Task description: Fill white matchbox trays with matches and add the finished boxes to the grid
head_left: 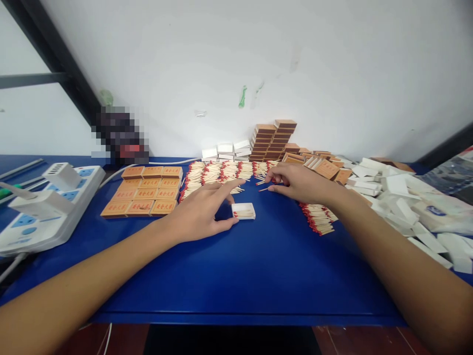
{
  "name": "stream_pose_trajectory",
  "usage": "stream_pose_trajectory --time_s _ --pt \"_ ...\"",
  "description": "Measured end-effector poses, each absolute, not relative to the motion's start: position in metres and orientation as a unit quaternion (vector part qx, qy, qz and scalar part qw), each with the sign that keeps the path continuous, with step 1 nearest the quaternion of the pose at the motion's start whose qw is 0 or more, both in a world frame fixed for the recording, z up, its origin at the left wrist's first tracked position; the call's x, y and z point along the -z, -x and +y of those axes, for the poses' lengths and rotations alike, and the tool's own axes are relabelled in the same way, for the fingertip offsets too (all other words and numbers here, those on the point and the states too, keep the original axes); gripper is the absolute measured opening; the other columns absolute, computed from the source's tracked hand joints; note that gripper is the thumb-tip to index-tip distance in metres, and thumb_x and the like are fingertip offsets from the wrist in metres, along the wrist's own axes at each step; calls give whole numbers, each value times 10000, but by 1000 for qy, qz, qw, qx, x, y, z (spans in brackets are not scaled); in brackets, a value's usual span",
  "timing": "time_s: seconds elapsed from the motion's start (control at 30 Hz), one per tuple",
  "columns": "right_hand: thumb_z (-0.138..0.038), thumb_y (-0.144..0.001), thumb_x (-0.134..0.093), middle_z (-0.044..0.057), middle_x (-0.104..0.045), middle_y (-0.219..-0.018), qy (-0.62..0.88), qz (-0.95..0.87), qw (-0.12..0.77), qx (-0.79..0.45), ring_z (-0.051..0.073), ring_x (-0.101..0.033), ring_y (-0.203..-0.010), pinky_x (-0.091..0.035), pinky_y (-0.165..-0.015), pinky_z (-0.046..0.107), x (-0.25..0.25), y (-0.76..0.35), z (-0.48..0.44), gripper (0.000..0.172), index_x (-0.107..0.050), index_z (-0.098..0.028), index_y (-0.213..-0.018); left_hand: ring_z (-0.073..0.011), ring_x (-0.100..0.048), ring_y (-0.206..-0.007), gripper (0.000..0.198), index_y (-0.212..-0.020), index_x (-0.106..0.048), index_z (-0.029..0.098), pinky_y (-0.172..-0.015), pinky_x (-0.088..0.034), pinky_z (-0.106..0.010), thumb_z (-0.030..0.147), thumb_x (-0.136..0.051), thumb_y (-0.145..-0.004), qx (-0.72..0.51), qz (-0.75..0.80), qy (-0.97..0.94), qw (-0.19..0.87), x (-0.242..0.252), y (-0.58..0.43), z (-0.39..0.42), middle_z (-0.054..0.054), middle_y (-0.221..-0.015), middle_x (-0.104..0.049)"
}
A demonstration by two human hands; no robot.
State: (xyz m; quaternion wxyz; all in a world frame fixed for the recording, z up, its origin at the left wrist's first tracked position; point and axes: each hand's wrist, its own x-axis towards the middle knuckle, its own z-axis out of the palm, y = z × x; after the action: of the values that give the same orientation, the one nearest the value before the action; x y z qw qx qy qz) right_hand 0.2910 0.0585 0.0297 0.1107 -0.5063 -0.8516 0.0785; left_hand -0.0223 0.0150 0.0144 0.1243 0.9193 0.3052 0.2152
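A small white matchbox tray [244, 211] with a few matches in it lies on the blue table [240, 276]. My left hand [201, 212] rests beside it, thumb touching its left edge and index finger stretched toward the rows of red-tipped matches [221, 172]. My right hand [299, 181] reaches over the matches at the back, its fingers pinched around a match or two [263, 189]. A loose bundle of matches [318, 219] lies under my right wrist.
Orange matchboxes [146, 191] lie in a flat grid at the left. A white power strip [44, 207] sits at the far left. Stacked brown sleeves [273, 140] and white trays [226, 150] line the wall. A heap of white trays [410, 212] fills the right.
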Motion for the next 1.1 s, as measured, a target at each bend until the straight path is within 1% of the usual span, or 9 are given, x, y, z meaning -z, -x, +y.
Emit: stream_pose_trajectory --time_s 0.1,0.27,0.4,0.63,0.83,0.9,1.0,1.1 --pt "-276 -938 -636 72 -664 -907 495 -857 123 -74 223 -593 -812 -410 -719 321 -24 -287 60 160 -725 -204 -1051 -283 -671 -1247 775 -1634 -327 285 -1087 -519 -469 353 -722 -972 -215 305 -919 124 -14 22 15 -41 -1184 -762" --pt "-255 -972 -585 70 -650 -869 500 -852 132 -78 215 -577 -792 -402 -712 317 -18 -284 63 144 -718 -199 -965 -295 -650 -1294 761 -1629 -338 283 -1111 -507 -487 362 -717 -974 -215 310 -918 122 -14 23 14 -41 -1185 -764" --pt "-264 -974 -576 73 -658 -866 501 -849 141 -90 217 -578 -791 -406 -723 325 -16 -282 63 138 -688 -200 -924 -288 -660 -1276 763 -1631 -333 283 -1096 -515 -477 352 -715 -975 -216 305 -919 124 -14 23 14 -41 -1182 -765" --pt "-300 -983 -546 93 -660 -919 493 -853 142 -95 233 -582 -836 -425 -737 339 -14 -275 56 151 -645 -210 -914 -286 -670 -1244 778 -1630 -333 291 -1063 -529 -464 334 -728 -961 -215 306 -918 128 -15 22 15 -42 -1177 -761" --pt "-313 -988 -537 83 -686 -903 510 -844 139 -90 221 -600 -811 -417 -712 333 -25 -276 51 169 -648 -211 -912 -279 -668 -1240 768 -1633 -335 292 -1078 -523 -467 346 -719 -971 -215 307 -918 129 -14 22 15 -40 -1175 -761" --pt "-335 -982 -564 85 -701 -888 542 -826 141 -66 218 -610 -791 -408 -693 332 -28 -278 52 179 -627 -210 -871 -283 -665 -1250 774 -1635 -335 296 -1088 -518 -473 358 -723 -968 -213 313 -917 127 -14 23 15 -44 -1191 -760" --pt "-378 -969 -608 82 -717 -844 583 -801 123 -49 209 -617 -737 -394 -648 329 -27 -279 53 247 -596 -216 -783 -292 -653 -1277 776 -1639 -333 293 -1107 -508 -486 357 -719 -968 -209 316 -916 128 -14 23 14 -49 -1207 -758" --pt "-390 -975 -606 85 -733 -849 598 -793 109 -38 199 -614 -709 -389 -622 322 -22 -275 54 270 -617 -213 -771 -295 -658 -1262 774 -1640 -329 292 -1100 -512 -492 355 -713 -971 -210 312 -917 130 -15 23 14 -54 -1209 -756"
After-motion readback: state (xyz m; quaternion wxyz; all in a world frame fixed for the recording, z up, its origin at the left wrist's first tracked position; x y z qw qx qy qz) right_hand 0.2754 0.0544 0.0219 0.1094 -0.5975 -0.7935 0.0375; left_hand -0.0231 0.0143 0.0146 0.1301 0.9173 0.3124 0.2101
